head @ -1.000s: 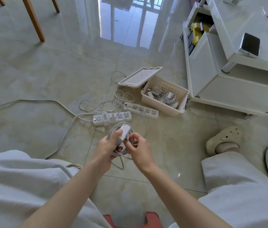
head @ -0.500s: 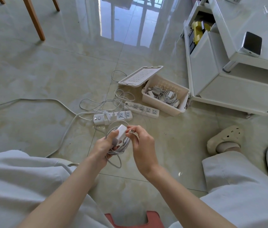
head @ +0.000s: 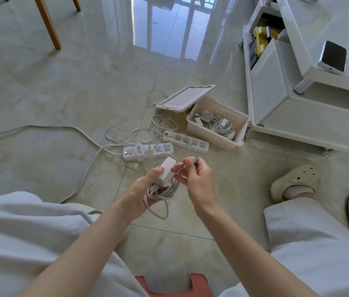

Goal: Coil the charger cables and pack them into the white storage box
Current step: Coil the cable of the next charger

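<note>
Clearly the left hand (head: pixel 145 189) serves as a clamp: it is closed around the white charger brick (head: pixel 165 171) and the coiled cable (head: pixel 160 192), keeping the loops from springing apart. The right hand (head: pixel 197 179) pinches the cable's free plug end (head: pixel 191 160), probably to tuck it in. Beyond the hands sits the white storage box (head: pixel 210 136), open, with several coiled chargers (head: pixel 214 124) already inside. Its lid (head: pixel 185 97) leans against the box's far left rim; two power strips (head: pixel 148 151) lie just in front of the box.
</note>
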